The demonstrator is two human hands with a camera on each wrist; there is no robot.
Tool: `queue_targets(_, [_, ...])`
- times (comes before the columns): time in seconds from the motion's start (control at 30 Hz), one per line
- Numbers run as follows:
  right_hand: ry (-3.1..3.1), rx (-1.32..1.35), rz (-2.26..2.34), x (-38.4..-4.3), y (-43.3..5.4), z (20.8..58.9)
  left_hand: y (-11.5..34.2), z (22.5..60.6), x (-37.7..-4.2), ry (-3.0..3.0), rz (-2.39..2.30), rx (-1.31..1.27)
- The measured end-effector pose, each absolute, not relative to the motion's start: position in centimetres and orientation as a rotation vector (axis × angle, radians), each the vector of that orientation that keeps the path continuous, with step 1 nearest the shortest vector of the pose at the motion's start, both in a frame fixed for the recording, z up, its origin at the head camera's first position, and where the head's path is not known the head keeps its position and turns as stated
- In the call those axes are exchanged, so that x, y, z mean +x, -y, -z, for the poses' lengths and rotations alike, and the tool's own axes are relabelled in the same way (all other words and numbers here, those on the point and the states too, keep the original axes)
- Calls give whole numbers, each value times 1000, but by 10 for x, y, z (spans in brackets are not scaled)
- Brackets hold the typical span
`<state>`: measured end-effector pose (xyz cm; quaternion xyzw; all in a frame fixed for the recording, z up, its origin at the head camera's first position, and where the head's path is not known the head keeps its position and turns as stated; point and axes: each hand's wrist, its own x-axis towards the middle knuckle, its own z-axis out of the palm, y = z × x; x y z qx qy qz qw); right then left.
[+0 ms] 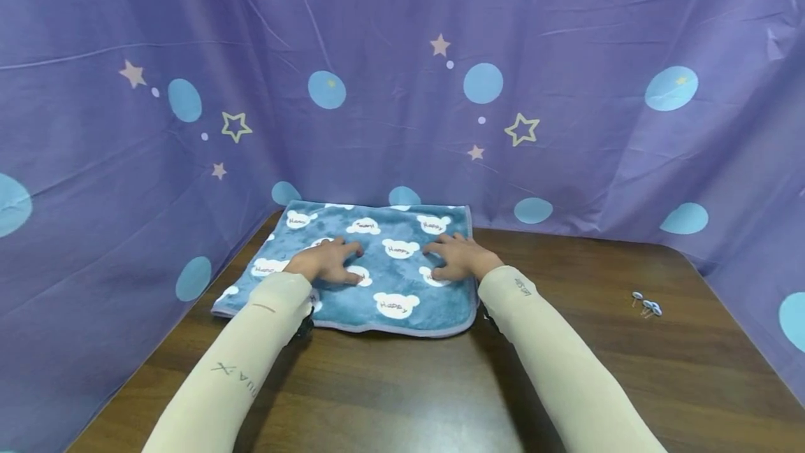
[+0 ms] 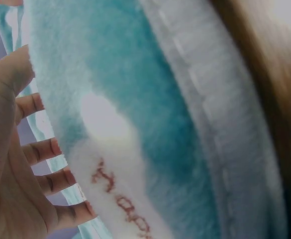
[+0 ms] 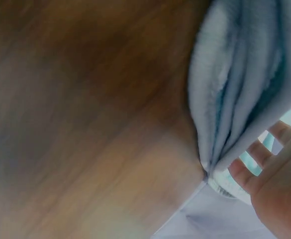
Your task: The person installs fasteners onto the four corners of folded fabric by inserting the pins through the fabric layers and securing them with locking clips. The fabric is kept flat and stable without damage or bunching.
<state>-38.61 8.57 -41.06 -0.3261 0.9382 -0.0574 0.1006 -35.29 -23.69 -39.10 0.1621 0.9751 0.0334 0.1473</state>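
Purple curtains (image 1: 390, 145) printed with stars (image 1: 440, 45) and blue dots (image 1: 483, 83) are hanging around the back and sides of a wooden worktop (image 1: 402, 383), forming a screened-off booth; what kind of room they are hiding is hard to tell.

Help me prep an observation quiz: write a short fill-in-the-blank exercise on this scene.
1. The word printed on the blanket is ____.
2. The left hand and right hand both touch the ____.
3. In the head view, the pins lie to the blanket's ____.
4. The pins number ____.

Missing words: Happy; blanket; right; three.
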Motion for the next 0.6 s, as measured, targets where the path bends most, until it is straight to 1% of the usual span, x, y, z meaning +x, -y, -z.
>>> queue_targets(0.23, [-2764,-957,176,-385,-100,409,220,391,-354,-2797,-59,508])
queue_targets(0.6, [-2764,-947,168,-380,-136,409,186,395,-352,-2796,-40,551])
